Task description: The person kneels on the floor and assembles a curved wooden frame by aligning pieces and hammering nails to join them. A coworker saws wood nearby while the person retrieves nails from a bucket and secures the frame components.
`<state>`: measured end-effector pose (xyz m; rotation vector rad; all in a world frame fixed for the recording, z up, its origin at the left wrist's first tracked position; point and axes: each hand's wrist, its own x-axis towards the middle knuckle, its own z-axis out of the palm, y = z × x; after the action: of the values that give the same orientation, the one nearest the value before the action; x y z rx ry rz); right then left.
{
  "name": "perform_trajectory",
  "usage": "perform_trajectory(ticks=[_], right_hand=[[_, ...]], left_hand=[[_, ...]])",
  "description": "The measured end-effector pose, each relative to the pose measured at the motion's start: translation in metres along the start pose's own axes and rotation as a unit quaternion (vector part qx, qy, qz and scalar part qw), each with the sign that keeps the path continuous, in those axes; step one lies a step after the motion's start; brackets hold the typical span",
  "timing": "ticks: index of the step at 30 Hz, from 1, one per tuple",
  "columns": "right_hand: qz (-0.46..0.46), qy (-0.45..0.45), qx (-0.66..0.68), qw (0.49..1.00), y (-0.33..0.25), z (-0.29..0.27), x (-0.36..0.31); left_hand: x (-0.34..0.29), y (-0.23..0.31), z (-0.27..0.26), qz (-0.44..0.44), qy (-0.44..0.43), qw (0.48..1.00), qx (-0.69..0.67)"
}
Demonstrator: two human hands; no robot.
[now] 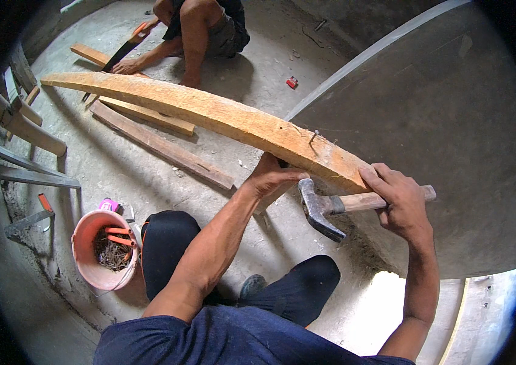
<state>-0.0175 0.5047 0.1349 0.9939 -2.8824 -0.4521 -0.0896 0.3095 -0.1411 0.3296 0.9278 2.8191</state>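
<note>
A long wooden beam (209,115) stretches from the far left to my right hand. One bent-looking nail (314,136) stands up from its top face near the close end. My right hand (401,198) is closed around the handle of a claw hammer (322,210), its fingertips also resting on the beam's end. Below the beam, my left hand (270,177) grips a shorter wooden piece (275,196) that meets the underside; its fingers are partly hidden. The hammer's head hangs just right of my left thumb.
Across the floor, another person's hand (127,66) steadies wood beside a handsaw (125,50). Loose planks (160,145) lie beyond my knees. A bucket of nails (81,267) with orange-handled tools stands left, near a pink tape measure (109,205). A large grey panel (428,121) rises at right.
</note>
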Motion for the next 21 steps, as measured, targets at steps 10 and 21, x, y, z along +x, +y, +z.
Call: perform_trajectory(ticks=[10, 21], right_hand=[[-0.009, -0.017, -0.004, 1.0, 0.004, -0.001, -0.002], [-0.021, 0.032, 0.028, 0.999, 0.006, -0.024, 0.007]], left_hand=[[-0.001, 0.024, 0.003, 0.073, -0.071, 0.991, -0.092], [0.006, 0.009, 0.003, 0.094, 0.044, 0.988, -0.112]])
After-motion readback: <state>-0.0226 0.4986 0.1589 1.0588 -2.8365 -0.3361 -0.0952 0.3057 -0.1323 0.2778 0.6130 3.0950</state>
